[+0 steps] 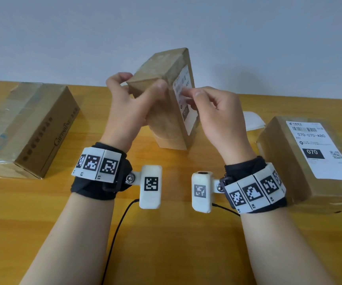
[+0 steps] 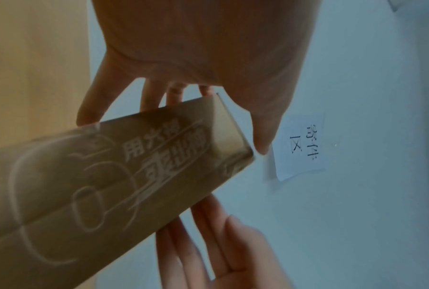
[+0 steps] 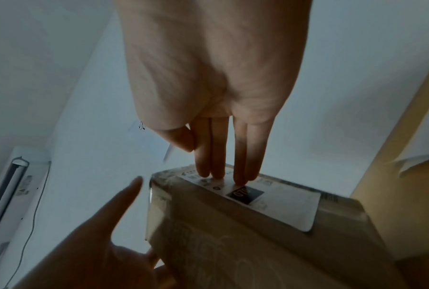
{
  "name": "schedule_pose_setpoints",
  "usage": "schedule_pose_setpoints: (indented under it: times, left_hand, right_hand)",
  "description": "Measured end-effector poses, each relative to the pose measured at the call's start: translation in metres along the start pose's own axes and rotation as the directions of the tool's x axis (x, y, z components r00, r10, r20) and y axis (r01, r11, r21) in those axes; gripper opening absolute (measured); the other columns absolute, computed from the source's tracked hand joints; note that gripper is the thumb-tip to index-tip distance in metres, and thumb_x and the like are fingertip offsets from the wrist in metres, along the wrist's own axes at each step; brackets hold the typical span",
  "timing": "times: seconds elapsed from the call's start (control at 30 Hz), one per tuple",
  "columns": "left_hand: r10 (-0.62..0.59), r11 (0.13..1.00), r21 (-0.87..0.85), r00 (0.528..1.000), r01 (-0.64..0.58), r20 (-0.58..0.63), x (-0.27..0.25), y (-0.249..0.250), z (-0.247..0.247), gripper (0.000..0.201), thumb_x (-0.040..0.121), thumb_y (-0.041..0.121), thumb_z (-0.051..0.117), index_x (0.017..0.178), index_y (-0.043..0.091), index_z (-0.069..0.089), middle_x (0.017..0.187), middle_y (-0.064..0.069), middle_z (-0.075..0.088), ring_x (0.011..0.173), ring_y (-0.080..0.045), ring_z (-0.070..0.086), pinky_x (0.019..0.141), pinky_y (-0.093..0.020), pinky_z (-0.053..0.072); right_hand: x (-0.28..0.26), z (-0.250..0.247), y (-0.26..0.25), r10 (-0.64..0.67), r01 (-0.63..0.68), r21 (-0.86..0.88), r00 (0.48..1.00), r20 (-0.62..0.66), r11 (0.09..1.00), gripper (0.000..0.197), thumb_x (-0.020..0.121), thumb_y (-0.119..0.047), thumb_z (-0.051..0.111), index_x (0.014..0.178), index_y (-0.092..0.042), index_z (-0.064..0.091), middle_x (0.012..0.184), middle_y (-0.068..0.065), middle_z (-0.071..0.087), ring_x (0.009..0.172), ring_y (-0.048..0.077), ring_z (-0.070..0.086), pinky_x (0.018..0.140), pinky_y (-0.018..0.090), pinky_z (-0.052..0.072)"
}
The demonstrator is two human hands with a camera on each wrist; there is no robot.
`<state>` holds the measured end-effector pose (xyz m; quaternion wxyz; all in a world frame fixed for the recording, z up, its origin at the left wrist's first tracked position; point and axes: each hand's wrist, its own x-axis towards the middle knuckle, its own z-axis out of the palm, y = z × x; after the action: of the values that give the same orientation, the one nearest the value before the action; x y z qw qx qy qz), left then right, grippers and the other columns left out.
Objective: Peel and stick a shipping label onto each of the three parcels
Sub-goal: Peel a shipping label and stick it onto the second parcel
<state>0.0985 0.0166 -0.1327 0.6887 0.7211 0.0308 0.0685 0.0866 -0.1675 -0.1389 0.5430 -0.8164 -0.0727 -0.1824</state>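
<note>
Two hands work one box (image 1: 166,103) held on end above the counter (image 1: 166,233) at 12 o'clock: the left hand (image 1: 129,103) curls around its upper corner, while the right hand's (image 1: 217,112) straight fingers (image 3: 218,168) press the label (image 1: 183,93) flat. Stiff, apparently light cardboard, it looks best gripped across its edges. Labelled box (image 1: 309,161) at 3 o'clock; bare box (image 1: 26,128) at 9.
</note>
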Motion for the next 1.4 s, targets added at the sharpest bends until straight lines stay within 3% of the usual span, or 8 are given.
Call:
schedule_pose_setpoints:
  times: [0.17,0.4,0.5,0.77,0.93,1.13,1.23,1.4]
  left_hand:
    - [-0.088,0.996,0.025,0.995,0.089,-0.038,-0.001,0.009,-0.003,0.092,0.063,0.091,0.054,0.123,0.021,0.057,0.132,-0.002,0.066,0.119,-0.016,0.067,0.085,-0.042,0.062]
    - [-0.151,0.982,-0.092,0.977,0.166,0.150,0.001,0.001,-0.002,0.073,0.085,0.084,0.050,0.135,0.032,0.063,0.125,-0.003,0.077,0.111,-0.021,0.077,0.098,-0.055,0.059]
    - [-0.195,0.981,0.006,0.971,0.196,0.138,0.002,0.000,0.001,0.095,0.066,0.086,0.065,0.135,0.021,0.064,0.121,-0.001,0.078,0.108,-0.020,0.077,0.094,-0.053,0.061]
    - [-0.208,0.978,0.032,0.971,0.206,0.116,0.002,-0.002,0.004,0.053,0.084,0.056,0.066,0.119,0.016,0.073,0.104,-0.001,0.083,0.100,-0.030,0.079,0.083,-0.041,0.062]
    - [-0.190,0.982,0.001,0.977,0.191,0.095,-0.002,0.002,0.005,0.046,0.080,0.057,0.066,0.104,0.020,0.079,0.106,-0.015,0.081,0.095,-0.031,0.078,0.088,-0.042,0.061]
    - [-0.202,0.978,-0.034,0.977,0.205,0.060,0.000,0.005,-0.001,0.029,0.098,0.046,0.063,0.106,0.021,0.075,0.096,0.002,0.084,0.092,-0.022,0.081,0.075,-0.033,0.060]
    - [-0.184,0.982,-0.029,0.980,0.187,0.076,0.001,0.004,-0.002,0.032,0.097,0.045,0.065,0.110,0.018,0.075,0.101,0.000,0.084,0.098,-0.027,0.080,0.082,-0.037,0.064]
    - [-0.144,0.990,0.029,0.976,0.141,0.165,0.002,-0.002,-0.002,0.038,0.093,0.044,0.072,0.117,0.015,0.074,0.106,-0.003,0.083,0.099,-0.028,0.080,0.091,-0.044,0.065]
  right_hand:
    - [0.001,-0.001,0.003,-0.077,0.076,-0.014,0.997,-0.020,0.997,0.030,0.104,-0.016,0.052,0.113,-0.014,0.081,0.112,-0.007,0.078,0.108,0.003,0.070,0.092,0.033,0.060]
    - [0.002,-0.008,-0.001,-0.261,0.260,-0.038,0.965,-0.017,0.965,0.028,0.102,-0.012,0.055,0.115,-0.009,0.079,0.123,-0.001,0.076,0.125,0.007,0.066,0.107,0.027,0.052]
    - [0.000,-0.008,0.002,-0.272,0.275,-0.049,0.961,0.050,0.960,0.028,0.103,-0.012,0.055,0.118,-0.007,0.077,0.128,0.003,0.074,0.132,0.013,0.062,0.109,0.026,0.051]
    - [0.001,-0.014,0.006,-0.289,0.292,-0.043,0.955,0.069,0.955,0.040,0.112,-0.020,0.038,0.142,-0.008,0.062,0.142,0.002,0.063,0.126,-0.005,0.058,0.089,0.009,0.051]
    - [0.005,-0.010,0.009,-0.308,0.325,-0.212,0.945,0.109,0.922,0.042,0.112,-0.022,0.038,0.142,-0.002,0.061,0.151,0.011,0.056,0.147,0.018,0.046,0.114,0.019,0.044]
    - [0.006,-0.009,0.008,-0.295,0.326,-0.288,0.944,0.145,0.900,0.040,0.112,-0.019,0.040,0.141,-0.001,0.061,0.153,0.011,0.055,0.150,0.020,0.042,0.119,0.031,0.040]
    - [0.005,-0.009,0.006,-0.314,0.337,-0.249,0.941,0.128,0.908,0.040,0.112,-0.018,0.041,0.141,0.000,0.061,0.151,0.012,0.056,0.147,0.018,0.045,0.116,0.025,0.044]
    - [0.001,-0.011,-0.005,-0.237,0.244,0.028,0.960,-0.149,0.969,0.031,0.110,-0.015,0.050,0.131,-0.004,0.070,0.128,0.005,0.073,0.117,0.007,0.068,0.082,0.014,0.056]
